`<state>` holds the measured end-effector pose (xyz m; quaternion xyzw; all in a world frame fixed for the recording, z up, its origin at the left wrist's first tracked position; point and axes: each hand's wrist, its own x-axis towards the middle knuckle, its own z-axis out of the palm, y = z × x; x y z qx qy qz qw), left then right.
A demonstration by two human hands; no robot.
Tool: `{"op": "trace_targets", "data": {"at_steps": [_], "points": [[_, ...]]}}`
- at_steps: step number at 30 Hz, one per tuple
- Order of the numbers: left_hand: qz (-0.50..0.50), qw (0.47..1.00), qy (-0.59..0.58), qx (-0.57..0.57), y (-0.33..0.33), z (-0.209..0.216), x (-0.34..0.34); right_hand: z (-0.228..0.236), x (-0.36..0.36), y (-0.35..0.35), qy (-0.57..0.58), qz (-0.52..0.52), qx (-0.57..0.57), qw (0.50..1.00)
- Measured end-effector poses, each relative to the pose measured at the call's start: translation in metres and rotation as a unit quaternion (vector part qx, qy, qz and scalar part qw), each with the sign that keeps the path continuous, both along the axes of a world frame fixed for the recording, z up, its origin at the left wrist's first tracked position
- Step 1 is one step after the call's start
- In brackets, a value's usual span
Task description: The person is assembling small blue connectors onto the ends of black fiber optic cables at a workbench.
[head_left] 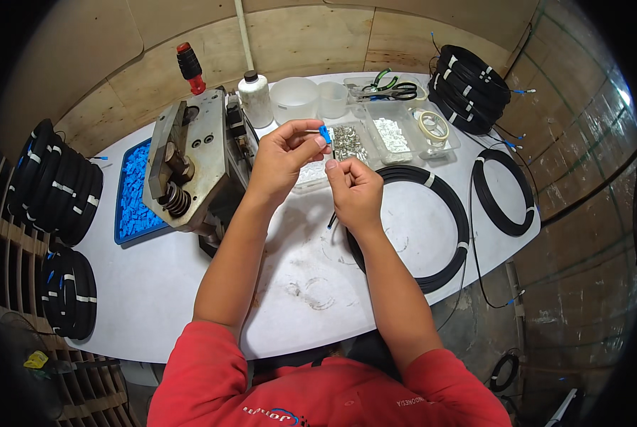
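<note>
My left hand (284, 158) is raised over the table, thumb and fingers pinching a small blue connector (325, 134). Close below and to its right, my right hand (358, 191) is closed, thumb against the bent forefinger. What it grips, if anything, is too small to make out. A clear tray of small metal pieces (348, 142) sits just behind the hands, beside a container of small white pieces (391, 136). By the right wrist, a coil of black cable (441, 269) lies on the white table (297, 299), partly covered by the forearm.
A metal press (203, 132) stands at left, beside a blue tray (163, 229) of blue connectors. Behind are a white bottle (255, 103), translucent bowl (294, 98), scissors (397, 92) and tape roll (433, 127). Cable coils stand left (55, 188) and far right (469, 89); another (483, 192) lies right.
</note>
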<state>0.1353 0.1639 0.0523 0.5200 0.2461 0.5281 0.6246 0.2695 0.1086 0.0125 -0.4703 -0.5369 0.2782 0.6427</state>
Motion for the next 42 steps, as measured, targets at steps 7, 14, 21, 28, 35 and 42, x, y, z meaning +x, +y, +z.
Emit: {"op": "trace_targets", "data": {"at_steps": [7, 14, 21, 28, 35, 42], "points": [[-0.001, 1.000, -0.007, 0.000, -0.002, 0.003, 0.000, 0.000, 0.001, 0.001, -0.006, -0.013, 0.007, 1.000], [0.011, 1.000, -0.003, 0.000, -0.004, 0.004, 0.001, 0.001, 0.001, 0.001, 0.008, -0.017, 0.010, 1.000], [0.000, 1.000, 0.005, 0.004, -0.002, 0.001, 0.001, 0.002, 0.000, 0.000, -0.007, -0.025, 0.022, 0.999], [0.004, 1.000, 0.000, 0.014, -0.001, -0.001, 0.001, 0.004, -0.001, -0.001, 0.007, -0.011, 0.020, 1.000], [0.028, 0.998, 0.047, 0.044, -0.002, 0.001, 0.001, 0.002, 0.002, 0.000, 0.016, -0.002, 0.009, 1.000], [0.106, 0.979, 0.084, 0.154, 0.002, -0.006, 0.004, 0.000, 0.002, 0.000, 0.005, 0.014, -0.001, 1.000]]}}
